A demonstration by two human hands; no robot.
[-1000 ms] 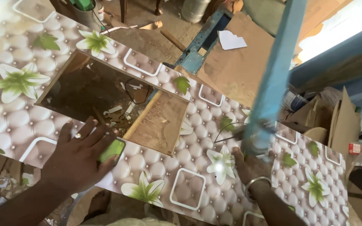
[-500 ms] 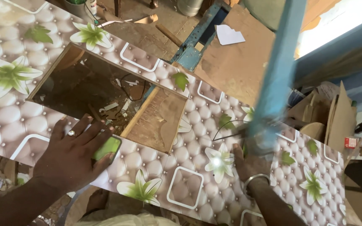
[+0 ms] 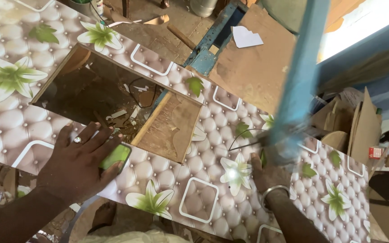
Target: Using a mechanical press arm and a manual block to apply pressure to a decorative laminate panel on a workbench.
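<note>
We see left hand (image 3: 75, 164) flat, fingers spread, pressing patterned panel (image 3: 167, 189) beside rectangular cutout (image 3: 113, 101), barely shifted since before; right hand (image 3: 266, 173) at blue saw arm (image 3: 300, 76), grip unclear; cut seems ongoing

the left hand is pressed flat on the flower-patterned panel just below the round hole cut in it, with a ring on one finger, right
Not quite: the hole is rectangular, not round, as the head view shows. The rest holds: the left hand lies flat on the flower-patterned panel just below that opening, with a ring on one finger.
</note>
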